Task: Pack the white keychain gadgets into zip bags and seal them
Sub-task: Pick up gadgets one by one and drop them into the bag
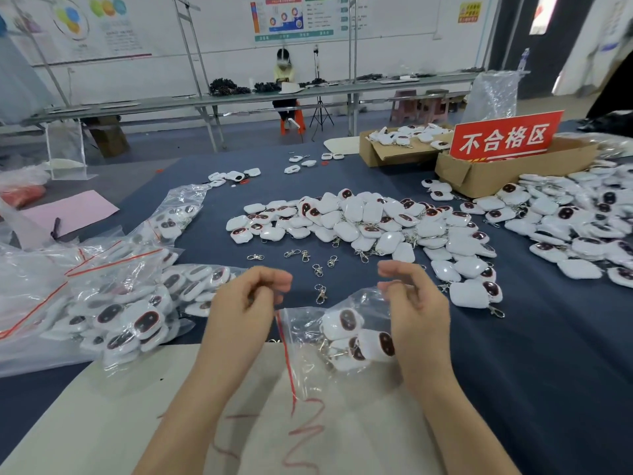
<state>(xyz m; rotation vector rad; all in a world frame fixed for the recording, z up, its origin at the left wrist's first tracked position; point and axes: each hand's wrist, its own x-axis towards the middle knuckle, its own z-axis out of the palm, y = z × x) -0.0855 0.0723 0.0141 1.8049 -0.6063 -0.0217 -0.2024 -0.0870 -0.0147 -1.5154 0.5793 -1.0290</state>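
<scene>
Already, at far left many filled bags (113,303) lie on the blue surface (513,371); I judge those are finished. My left grip (246,303) is curled and pinches the mouth edge of the zip bag (308,341) just in front of me. My right grip (411,303) is curled too and pinches its other side. A few white gadgets (356,334) are inside, but I think the red zip line is not yet pressed closed. Further right a big loose pile (359,221) lies unpacked, so much work is left. The red sign (505,138) on a cardboard box (486,176) reads 不合格区; the wall posters I cannot read.
</scene>
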